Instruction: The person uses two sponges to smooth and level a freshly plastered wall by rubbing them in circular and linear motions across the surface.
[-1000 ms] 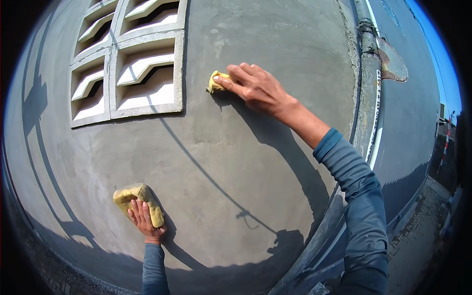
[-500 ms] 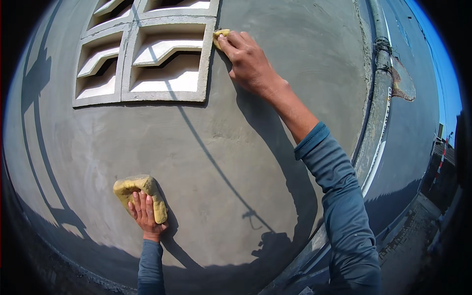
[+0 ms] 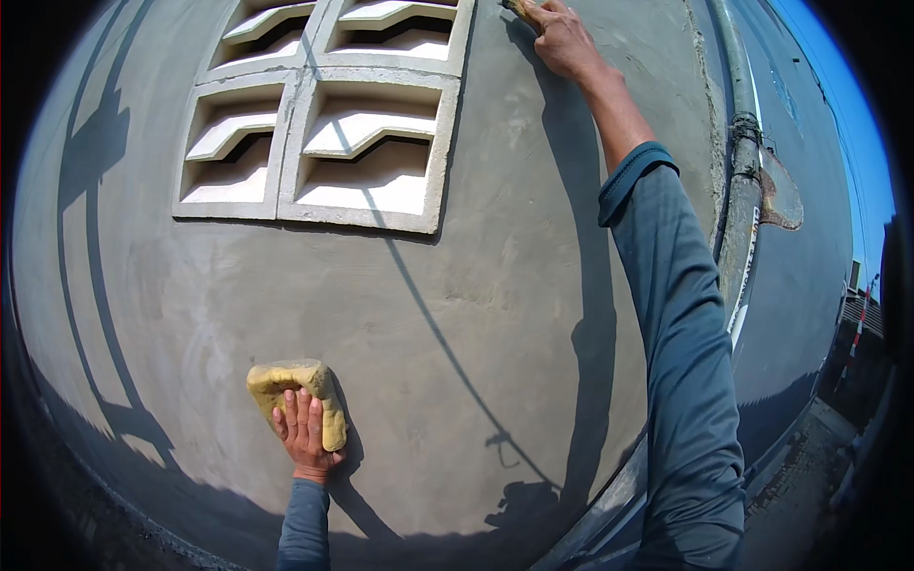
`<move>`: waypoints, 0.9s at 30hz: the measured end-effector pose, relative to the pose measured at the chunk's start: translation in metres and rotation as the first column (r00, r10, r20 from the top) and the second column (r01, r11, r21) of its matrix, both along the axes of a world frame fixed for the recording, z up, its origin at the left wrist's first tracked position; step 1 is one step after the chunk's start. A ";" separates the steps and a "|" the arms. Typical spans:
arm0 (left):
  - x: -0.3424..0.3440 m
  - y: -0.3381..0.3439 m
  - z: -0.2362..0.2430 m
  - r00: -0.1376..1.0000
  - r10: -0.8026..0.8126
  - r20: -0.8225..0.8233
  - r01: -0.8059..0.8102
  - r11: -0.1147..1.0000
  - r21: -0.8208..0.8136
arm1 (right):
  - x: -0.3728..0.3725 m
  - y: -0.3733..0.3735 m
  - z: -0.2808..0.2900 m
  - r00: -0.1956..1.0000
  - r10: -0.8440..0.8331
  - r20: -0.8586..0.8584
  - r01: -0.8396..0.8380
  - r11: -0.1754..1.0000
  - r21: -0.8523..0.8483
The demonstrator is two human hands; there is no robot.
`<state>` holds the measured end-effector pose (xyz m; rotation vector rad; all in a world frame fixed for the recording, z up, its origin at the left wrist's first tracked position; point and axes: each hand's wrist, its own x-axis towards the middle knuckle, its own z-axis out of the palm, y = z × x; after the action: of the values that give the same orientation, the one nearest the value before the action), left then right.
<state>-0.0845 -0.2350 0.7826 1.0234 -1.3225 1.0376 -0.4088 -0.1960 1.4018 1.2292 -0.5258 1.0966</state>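
My left hand (image 3: pixel 307 436) presses a large yellow sponge (image 3: pixel 331 419) against the grey plastered wall (image 3: pixel 457 285), low and left of centre. Its fingers lie flat over the sponge's hollowed face. High up, at the top edge of the picture, my right hand (image 3: pixel 564 40) pinches a small yellow piece of sponge (image 3: pixel 520 9). That piece is close to the wall, to the right of the pale ventilation blocks (image 3: pixel 433 205), with a gap between it and them. The picture's edge cuts off part of it.
A grey pipe (image 3: pixel 738 200) runs down the right side, with wire tied round it and a rough-edged plate (image 3: pixel 783 195) beside it. Farther right stands a red and white pole (image 3: pixel 860 319). Shadows of my arm and a frame fall across the wall.
My right hand has moved up and right, away from the blocks' edge, with the small sponge in it. In the picture, the blocks and the left hand's sponge sit farther right and lower.
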 end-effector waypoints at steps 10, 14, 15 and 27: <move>-0.003 0.007 0.006 0.997 -0.070 -0.020 0.071 0.997 0.020 | 0.054 -0.014 -0.253 0.982 0.070 -0.178 -0.019 0.962 0.272; -0.019 0.034 0.026 0.985 -0.159 -0.070 0.162 0.986 0.029 | 0.067 0.006 -0.373 0.970 0.191 -0.154 -0.082 0.844 0.530; -0.023 0.043 0.034 0.967 -0.214 -0.135 0.212 0.977 -0.030 | 0.066 0.014 -0.397 0.946 0.251 -0.207 -0.083 0.801 0.593; -0.035 0.048 0.181 0.987 -0.081 -0.137 0.067 0.992 -0.105 | -0.081 0.019 -0.142 0.978 0.075 0.196 -0.110 0.978 0.178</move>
<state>-0.1196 -0.1870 0.9640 0.9471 -1.1730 0.9483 -0.4895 -0.1771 1.2600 1.3317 -0.7364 1.2733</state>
